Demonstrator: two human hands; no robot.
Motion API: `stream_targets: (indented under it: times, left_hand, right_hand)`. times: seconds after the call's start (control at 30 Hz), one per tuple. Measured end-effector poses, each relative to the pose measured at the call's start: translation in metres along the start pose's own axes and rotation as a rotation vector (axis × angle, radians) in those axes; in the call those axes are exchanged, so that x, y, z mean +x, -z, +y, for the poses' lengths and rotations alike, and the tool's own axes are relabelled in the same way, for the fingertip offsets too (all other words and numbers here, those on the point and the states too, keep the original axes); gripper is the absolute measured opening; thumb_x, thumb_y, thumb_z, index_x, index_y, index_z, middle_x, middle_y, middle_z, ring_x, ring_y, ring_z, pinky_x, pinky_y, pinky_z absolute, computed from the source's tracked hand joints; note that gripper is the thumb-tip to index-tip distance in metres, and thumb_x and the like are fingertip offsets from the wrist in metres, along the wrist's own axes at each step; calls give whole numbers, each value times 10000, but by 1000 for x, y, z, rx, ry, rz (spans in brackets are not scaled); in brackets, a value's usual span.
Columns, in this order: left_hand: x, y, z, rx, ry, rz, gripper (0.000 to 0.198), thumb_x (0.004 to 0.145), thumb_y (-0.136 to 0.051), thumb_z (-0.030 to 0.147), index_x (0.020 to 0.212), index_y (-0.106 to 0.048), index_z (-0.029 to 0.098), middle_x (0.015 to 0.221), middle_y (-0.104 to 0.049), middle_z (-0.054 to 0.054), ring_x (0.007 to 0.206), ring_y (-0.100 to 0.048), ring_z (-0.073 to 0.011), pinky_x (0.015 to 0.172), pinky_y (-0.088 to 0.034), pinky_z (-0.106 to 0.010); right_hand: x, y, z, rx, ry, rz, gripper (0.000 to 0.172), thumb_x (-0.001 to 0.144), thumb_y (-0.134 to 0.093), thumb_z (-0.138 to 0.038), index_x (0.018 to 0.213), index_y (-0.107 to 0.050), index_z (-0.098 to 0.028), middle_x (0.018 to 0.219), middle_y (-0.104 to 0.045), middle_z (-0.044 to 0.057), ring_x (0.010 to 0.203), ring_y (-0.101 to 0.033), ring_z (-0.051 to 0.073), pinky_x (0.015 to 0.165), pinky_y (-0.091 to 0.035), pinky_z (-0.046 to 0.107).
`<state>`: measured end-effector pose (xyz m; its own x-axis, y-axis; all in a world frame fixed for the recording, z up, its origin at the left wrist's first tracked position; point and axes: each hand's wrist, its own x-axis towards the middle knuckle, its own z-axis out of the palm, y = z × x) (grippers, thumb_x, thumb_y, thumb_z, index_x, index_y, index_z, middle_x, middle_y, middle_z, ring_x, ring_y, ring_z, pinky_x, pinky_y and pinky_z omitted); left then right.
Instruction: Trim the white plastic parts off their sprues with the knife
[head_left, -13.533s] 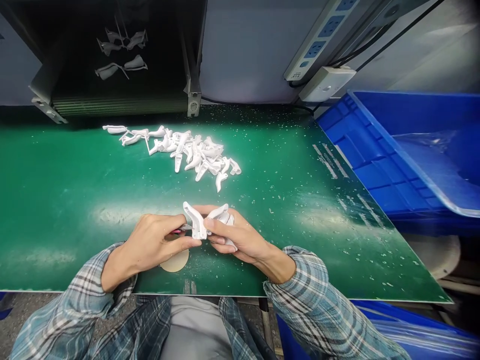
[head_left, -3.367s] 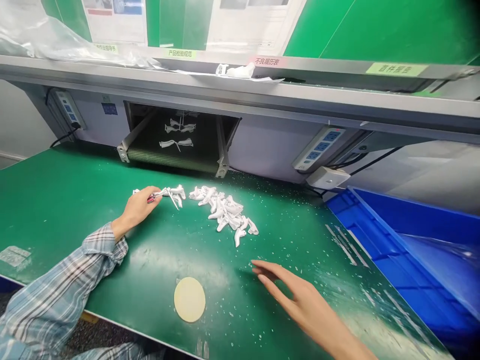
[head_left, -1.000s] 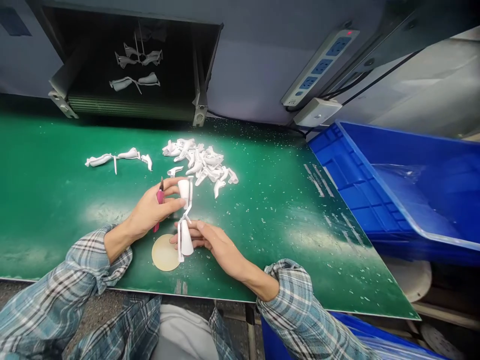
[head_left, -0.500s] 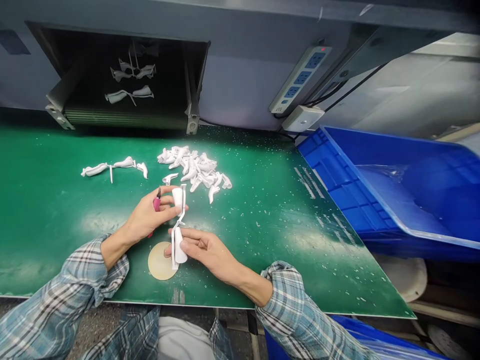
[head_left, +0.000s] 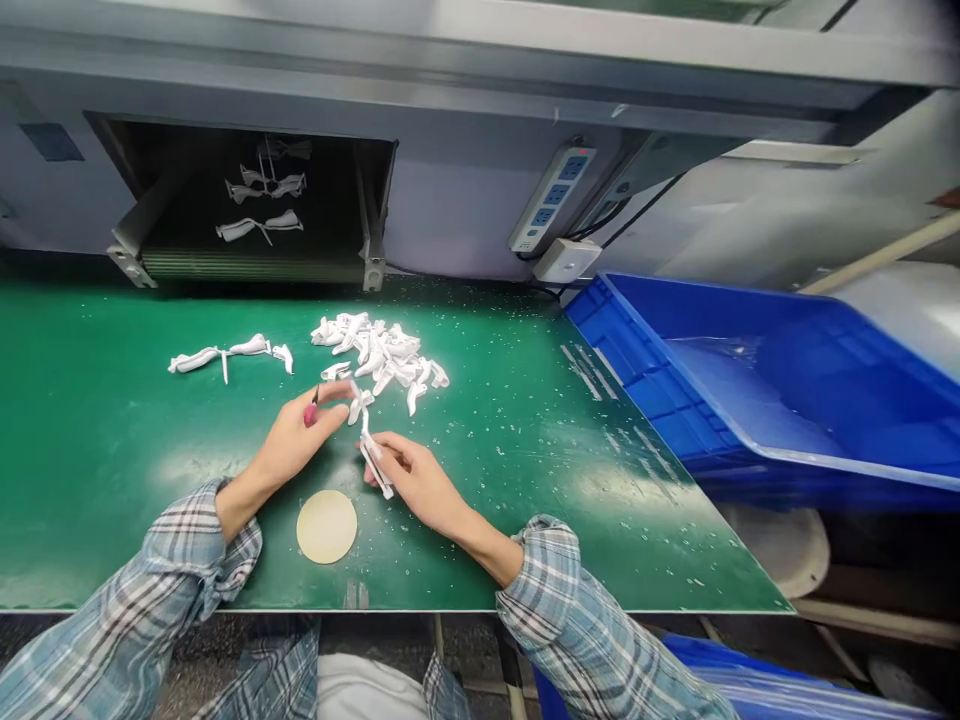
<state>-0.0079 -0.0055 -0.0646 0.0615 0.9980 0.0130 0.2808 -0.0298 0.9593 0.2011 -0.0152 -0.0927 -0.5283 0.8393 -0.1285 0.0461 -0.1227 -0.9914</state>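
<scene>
My left hand keeps a pink-handled tool with a dark pointed tip tucked in its fingers; most of the tool is hidden. Its thumb and forefinger are at the upper end of a white moulded plastic part. The lower end of that part is pinched in my right hand, held tilted above the table. Just beyond the left fingertips is a small white shoe-shaped piece; I cannot tell whether it still touches them. Behind it lies a pile of similar white pieces.
A green table bears a round cream disc and another white branched part. At the back, a conveyor opening holds more white parts. A power strip is mounted nearby. On the right stands a blue bin.
The white part has moved up and away from over the cream disc, towards the pile, and tilted. A small shoe-shaped piece now shows by the left fingertips. The camera view has shifted.
</scene>
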Motion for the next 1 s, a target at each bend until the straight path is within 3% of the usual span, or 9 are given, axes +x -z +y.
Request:
stream_targets:
  times: [0.07,0.13,0.23,0.4,0.53,0.63,0.73,0.9,1.0]
  left_hand:
    - [-7,-7,5,-81,-17,-84,390,962,-625,438,1232,-718,171,1140,-772,-118,903,-691,-208,800,-545,-287]
    - [-14,-14,6,-93,-64,-74,354,972,-618,447,1162,-743,175,1100,-785,-112,1016,-710,-238,891,-551,-314]
    - [-22,-23,3,-57,-184,-32,298,981,-604,431,1034,-778,195,1076,-792,-100,1003,-725,-237,932,-547,-337]
    - [-28,-20,5,-63,-345,-122,262,982,-611,398,990,-792,209,1034,-796,-100,973,-727,-237,912,-540,-344]
    - [-20,12,8,-212,-150,142,289,959,-649,430,895,-757,170,794,-750,-63,711,-642,-165,656,-496,-251]
    - [-10,44,-1,-458,-12,289,368,915,-686,496,771,-674,157,621,-641,-10,459,-400,-82,426,-301,-214]
    - [-4,69,-11,-562,-1,369,438,908,-661,547,706,-577,167,647,-624,-10,437,-343,-60,380,-225,-206]
    - [2,91,-14,-672,-81,538,511,874,-687,604,680,-460,189,693,-600,-12,522,-434,-64,365,-212,-165]
    - [4,97,-14,-723,-100,575,545,864,-694,634,677,-423,199,649,-562,8,493,-424,-57,347,-199,-158]
  right_hand:
    - [1,-1,0,-167,60,31,396,1026,-544,-535,1069,-725,-184,776,-705,13,710,-626,153,700,-480,278]
    - [1,-3,0,-290,96,65,371,1044,-511,-498,1039,-728,-196,814,-737,18,739,-646,169,741,-485,296]
    - [0,-4,-1,-402,124,139,355,1052,-483,-469,1129,-722,-217,930,-779,30,790,-686,196,776,-501,317]
    - [14,13,0,-731,195,279,364,1073,-427,-455,1208,-705,-262,1080,-796,42,921,-740,232,819,-536,337]
    - [37,30,-7,-920,268,299,343,1057,-465,-418,1248,-697,-253,1254,-751,91,1147,-690,297,993,-501,440]
    - [68,28,-26,-1006,350,221,374,1059,-457,-380,1307,-672,-199,1350,-694,143,1269,-622,330,1082,-450,490]
    - [121,2,-46,-1058,427,45,372,1061,-469,-346,1362,-641,-211,1373,-686,115,1263,-630,299,1073,-472,448]
    - [218,-72,-58,-1108,474,-193,432,1023,-559,-232,1453,-562,-190,1493,-599,109,1352,-564,260,1125,-430,383]
    - [252,-105,-55,-1134,437,-248,353,970,-628,-162,1322,-654,-166,1377,-661,151,1286,-601,290,1108,-426,415]
